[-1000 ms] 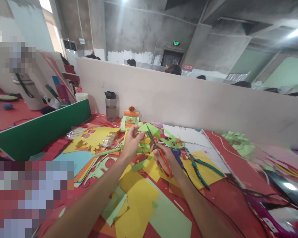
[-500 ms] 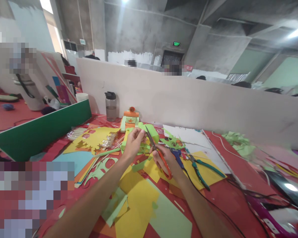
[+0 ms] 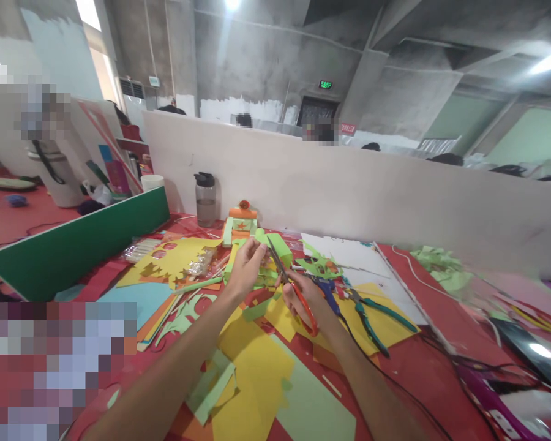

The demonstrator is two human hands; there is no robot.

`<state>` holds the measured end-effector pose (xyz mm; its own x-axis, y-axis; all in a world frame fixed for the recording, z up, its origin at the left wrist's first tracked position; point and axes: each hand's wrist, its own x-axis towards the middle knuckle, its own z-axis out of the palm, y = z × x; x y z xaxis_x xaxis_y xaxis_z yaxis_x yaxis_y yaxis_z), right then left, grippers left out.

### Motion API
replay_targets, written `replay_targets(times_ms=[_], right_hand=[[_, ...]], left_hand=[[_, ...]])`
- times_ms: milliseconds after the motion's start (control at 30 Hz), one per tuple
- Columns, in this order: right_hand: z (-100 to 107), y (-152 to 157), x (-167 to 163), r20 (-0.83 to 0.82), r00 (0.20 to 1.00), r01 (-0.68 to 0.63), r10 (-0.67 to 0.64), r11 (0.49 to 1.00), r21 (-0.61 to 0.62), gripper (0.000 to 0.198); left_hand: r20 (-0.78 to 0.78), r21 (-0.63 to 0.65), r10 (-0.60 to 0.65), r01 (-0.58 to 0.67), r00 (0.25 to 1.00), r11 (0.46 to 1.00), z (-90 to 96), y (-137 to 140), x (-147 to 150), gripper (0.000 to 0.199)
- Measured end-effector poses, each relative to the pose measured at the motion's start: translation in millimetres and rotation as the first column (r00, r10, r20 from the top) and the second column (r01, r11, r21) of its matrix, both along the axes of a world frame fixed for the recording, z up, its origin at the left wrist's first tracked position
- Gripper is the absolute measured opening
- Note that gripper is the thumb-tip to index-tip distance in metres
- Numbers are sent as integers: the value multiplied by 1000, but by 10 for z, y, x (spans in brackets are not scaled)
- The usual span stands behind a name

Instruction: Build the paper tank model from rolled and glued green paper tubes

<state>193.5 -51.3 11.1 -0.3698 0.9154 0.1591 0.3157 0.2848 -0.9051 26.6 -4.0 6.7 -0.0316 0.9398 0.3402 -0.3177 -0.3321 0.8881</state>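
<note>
My right hand (image 3: 300,297) grips scissors (image 3: 309,315) with orange handles, the blades pointing up and away toward the fingertips of my left hand (image 3: 248,266). The thumb and fingers of that left hand are pinched together; whatever is between them is too small to make out. Just behind the blades lies bright green paper (image 3: 282,245), partly covered by the hands. Past it stands an orange and pale green paper model (image 3: 242,223) with a star on its front. Yellow paper sheets (image 3: 245,367) spread under my forearms.
Green-handled pliers (image 3: 371,318) lie on yellow paper at the right, near a blue tool (image 3: 329,294) with a cord. A water bottle (image 3: 206,199) stands by the white partition (image 3: 349,190). A green board (image 3: 87,239) edges the left side. Paper scraps (image 3: 443,266) lie far right.
</note>
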Motion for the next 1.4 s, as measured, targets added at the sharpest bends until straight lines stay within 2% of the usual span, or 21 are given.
replay_targets(times_ms=[267, 567, 1067, 1400], right_hand=[[-27, 24, 17, 2, 1000, -29, 29, 1000, 6, 71], [6, 11, 17, -4, 1000, -2, 2, 1000, -26, 52], [50, -12, 27, 14, 999, 46, -45, 998, -38, 47], [67, -22, 23, 50, 996, 80, -80, 997, -9, 48]], left_hand=[[3, -28, 9, -9, 1000, 1000, 18, 1, -6, 32], [47, -76, -98, 102, 994, 992, -29, 22, -19, 32], [70, -95, -221, 227, 973, 969, -25, 9, -60, 26], [13, -90, -179, 180, 984, 980, 11, -24, -48, 28]])
